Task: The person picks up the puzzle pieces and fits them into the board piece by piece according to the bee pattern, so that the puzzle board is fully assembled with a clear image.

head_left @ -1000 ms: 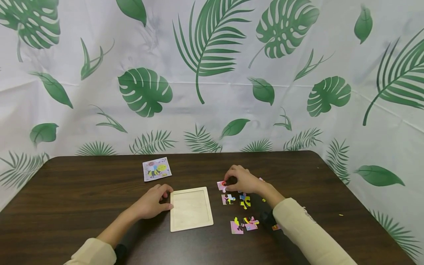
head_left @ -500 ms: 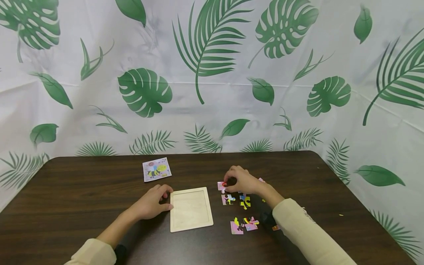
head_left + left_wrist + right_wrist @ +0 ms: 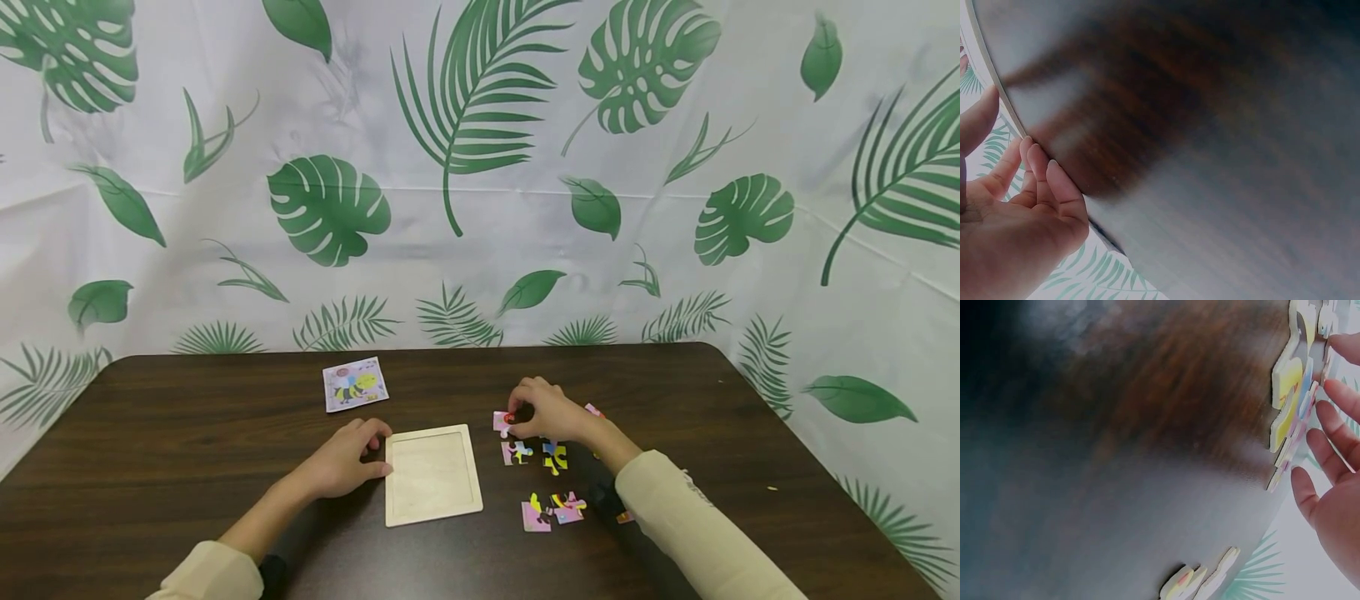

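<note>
Jigsaw pieces [image 3: 570, 509], thin, pink, yellow and blue, lie on dark brown wood-grain table [image 3: 225, 400], right of square pale wooden tray [image 3: 431, 475]. None in tray: I judge work barely begun, all pieces I see left to fit. Right hand [image 3: 551, 412] pinches pink piece with red spot [image 3: 500, 422]; lifted or not, I can't tell. Left hand [image 3: 341, 460], fingers loosely bent, touches tray's left edge.

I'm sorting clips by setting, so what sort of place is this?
Probably an indoor tabletop workspace, perhaps arranged for recording: a dark wood-look table, a leaf-print cloth hung behind it, and puzzle pieces beside a shallow wooden tray.
</note>
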Demonstrator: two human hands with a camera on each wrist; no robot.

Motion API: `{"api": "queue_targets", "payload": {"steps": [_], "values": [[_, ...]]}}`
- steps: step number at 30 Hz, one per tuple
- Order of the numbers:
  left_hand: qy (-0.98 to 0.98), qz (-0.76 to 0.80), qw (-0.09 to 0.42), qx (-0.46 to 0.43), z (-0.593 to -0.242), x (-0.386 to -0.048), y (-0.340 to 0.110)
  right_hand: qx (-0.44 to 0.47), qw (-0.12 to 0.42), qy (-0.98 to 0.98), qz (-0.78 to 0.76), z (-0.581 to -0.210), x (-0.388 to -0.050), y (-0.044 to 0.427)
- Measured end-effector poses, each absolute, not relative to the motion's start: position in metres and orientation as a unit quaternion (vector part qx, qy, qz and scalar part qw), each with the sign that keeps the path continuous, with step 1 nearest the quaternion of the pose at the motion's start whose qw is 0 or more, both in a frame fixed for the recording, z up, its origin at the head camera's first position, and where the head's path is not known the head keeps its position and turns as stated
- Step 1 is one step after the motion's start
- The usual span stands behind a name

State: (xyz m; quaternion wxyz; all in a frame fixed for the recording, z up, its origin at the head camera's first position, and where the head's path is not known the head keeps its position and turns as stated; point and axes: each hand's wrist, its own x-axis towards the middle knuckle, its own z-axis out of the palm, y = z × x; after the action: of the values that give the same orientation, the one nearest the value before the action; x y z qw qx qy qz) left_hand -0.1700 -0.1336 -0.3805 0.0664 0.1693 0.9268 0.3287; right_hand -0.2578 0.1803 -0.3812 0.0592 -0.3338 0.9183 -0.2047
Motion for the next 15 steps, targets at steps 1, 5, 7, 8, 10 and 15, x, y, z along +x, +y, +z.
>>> {"api": "queue_targets", "payload": {"steps": [1,5,7,8,10,15], "values": [[0.927,0.329,0.066,0.169,-0.3806,-0.17,-0.1335,-0.334,0.058,0.918,-0.204,-0.3809,-0.2577,0.1803],[0.927,0.328,0.066,0.168,-0.3808,-0.17,-0.1334,-0.331,0.059,0.919,-0.204,-0.3802,-0.2574,0.1801],[0.928,0.327,0.065,0.167,-0.381,-0.1699,-0.1333,-0.33,0.06,0.92,-0.203,-0.3803,-0.2575,0.1798],[0.928,0.327,0.064,0.167,-0.381,-0.1699,-0.1333,-0.33,0.061,0.92,-0.203,-0.3804,-0.2575,0.1796],[0.928,0.326,0.064,0.166,-0.3811,-0.1698,-0.1333,-0.332,0.06,0.919,-0.203,-0.3808,-0.2576,0.1795],[0.928,0.325,0.064,0.168,-0.3816,-0.17,-0.133,-0.336,0.052,0.918,-0.205,-0.3816,-0.2571,0.18]]}}
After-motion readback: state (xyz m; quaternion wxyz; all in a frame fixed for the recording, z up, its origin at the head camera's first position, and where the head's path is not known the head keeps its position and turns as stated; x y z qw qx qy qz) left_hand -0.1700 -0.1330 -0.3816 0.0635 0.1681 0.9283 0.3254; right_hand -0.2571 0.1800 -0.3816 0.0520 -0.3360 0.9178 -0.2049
